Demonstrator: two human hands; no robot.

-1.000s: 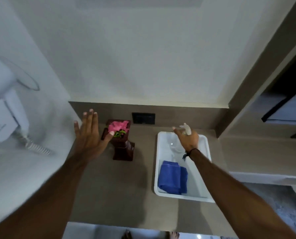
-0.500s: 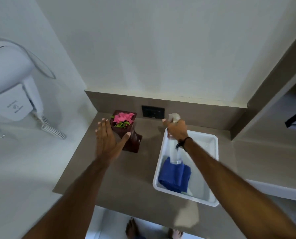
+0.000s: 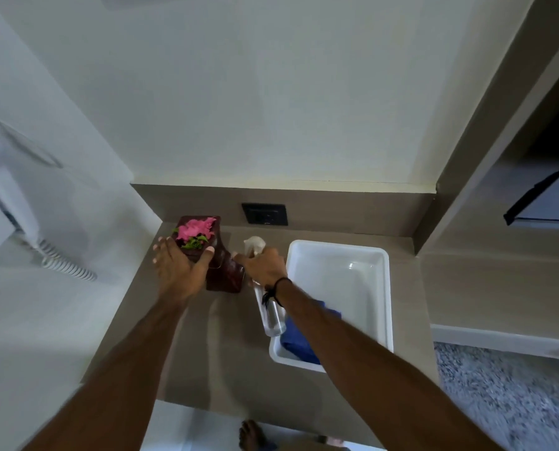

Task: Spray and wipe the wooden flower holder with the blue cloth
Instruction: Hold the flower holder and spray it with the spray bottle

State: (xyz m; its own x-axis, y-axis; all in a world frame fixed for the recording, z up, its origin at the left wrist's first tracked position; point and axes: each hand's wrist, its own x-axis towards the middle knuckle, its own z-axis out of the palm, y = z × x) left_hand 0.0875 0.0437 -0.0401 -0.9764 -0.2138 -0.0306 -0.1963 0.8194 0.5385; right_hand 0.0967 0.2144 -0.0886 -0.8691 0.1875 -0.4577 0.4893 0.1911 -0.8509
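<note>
A dark wooden flower holder [image 3: 223, 271] with pink flowers [image 3: 196, 230] stands at the back left of the brown counter. My left hand [image 3: 178, 270] grips its upper part, thumb on the right side. My right hand [image 3: 262, 267] holds a clear spray bottle [image 3: 270, 312] just right of the holder, its white nozzle [image 3: 254, 244] pointing toward the holder. The folded blue cloth [image 3: 299, 343] lies in the near end of a white tray [image 3: 336, 255], partly hidden by my right forearm.
A black wall socket [image 3: 264, 214] sits behind the holder. A white wall-mounted hair dryer with coiled cord [image 3: 66, 266] hangs on the left wall. The counter's front edge [image 3: 206, 406] is near me; my bare foot shows below it.
My left hand moved forward and closed on the flower holder. My right hand carried the spray bottle out of the tray leftward, up to the holder.
</note>
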